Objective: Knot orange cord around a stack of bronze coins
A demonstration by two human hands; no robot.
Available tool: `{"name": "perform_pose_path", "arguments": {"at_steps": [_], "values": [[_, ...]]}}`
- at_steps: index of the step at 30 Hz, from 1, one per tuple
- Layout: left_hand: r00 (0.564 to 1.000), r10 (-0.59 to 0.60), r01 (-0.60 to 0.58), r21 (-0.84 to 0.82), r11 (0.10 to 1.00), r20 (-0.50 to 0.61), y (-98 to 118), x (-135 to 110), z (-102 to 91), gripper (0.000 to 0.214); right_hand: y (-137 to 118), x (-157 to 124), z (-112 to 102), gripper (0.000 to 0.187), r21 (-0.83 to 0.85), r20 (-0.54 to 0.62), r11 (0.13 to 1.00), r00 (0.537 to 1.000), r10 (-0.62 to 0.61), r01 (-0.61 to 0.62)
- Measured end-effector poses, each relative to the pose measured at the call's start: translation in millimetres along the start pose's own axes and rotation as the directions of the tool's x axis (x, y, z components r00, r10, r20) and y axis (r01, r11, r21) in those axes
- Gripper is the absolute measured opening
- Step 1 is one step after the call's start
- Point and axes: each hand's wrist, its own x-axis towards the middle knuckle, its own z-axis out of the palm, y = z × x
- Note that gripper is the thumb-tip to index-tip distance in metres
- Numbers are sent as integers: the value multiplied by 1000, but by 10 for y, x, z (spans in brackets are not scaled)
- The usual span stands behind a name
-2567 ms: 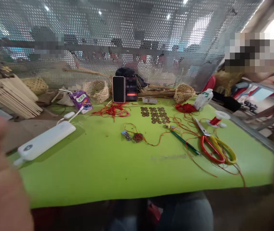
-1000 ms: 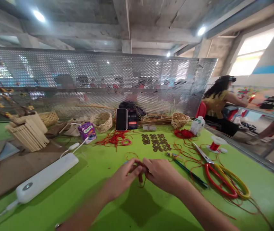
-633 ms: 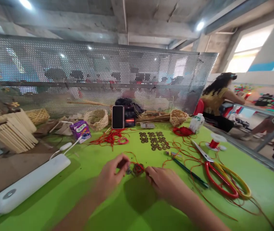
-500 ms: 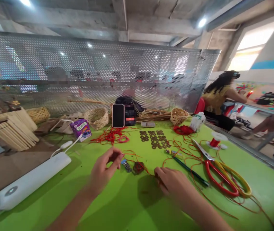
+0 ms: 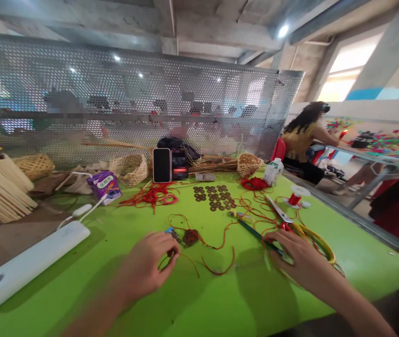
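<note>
My left hand (image 5: 150,262) is closed in a pinch, with a thin orange-red cord (image 5: 192,266) trailing from its fingertips. A small dark piece shows between thumb and fingers, too unclear to name. Just beyond it lie a silver clip with a blue tab (image 5: 173,232) and a cluster of brown coins (image 5: 190,238) tied with red cord. Over to the right, my right hand (image 5: 292,252) reaches across a dark green pen (image 5: 255,233), thumb and fingers apart. It covers part of the scissors (image 5: 279,209), whose yellow handle (image 5: 320,241) shows beyond it.
Rows of brown coins (image 5: 216,197) lie mid-table. Behind them are tangled red cord (image 5: 153,196), a phone (image 5: 162,165), baskets (image 5: 129,168) and a white bottle (image 5: 273,172). A thread spool (image 5: 294,196) stands right; a purple drink carton (image 5: 104,186) and white power strip (image 5: 34,262) are left.
My right hand has moved right, from the cord beside the coin cluster to the pen and scissors. My left hand has come nearer to me. The view has shifted rightward.
</note>
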Motion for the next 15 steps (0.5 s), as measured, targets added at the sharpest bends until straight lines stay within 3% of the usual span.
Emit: {"name": "perform_pose_path", "arguments": {"at_steps": [3,6,11,15], "values": [[999,9,-3,164,986,-36,-60,-78,-3,16,247,-103,7,22,-62,-91,992,991,101,-107],[997,58,-48,204,978,-44,-45,-122,52,29,283,-123,-22,21,-67,-88,989,988,125,-131],[991,131,-134,166,977,29,31,-62,142,22,-80,222,-114,27,-47,43,998,999,31,-29],[991,129,-134,160,978,39,37,-10,192,14,-342,713,-88,27,-133,86,988,992,95,-83]]}}
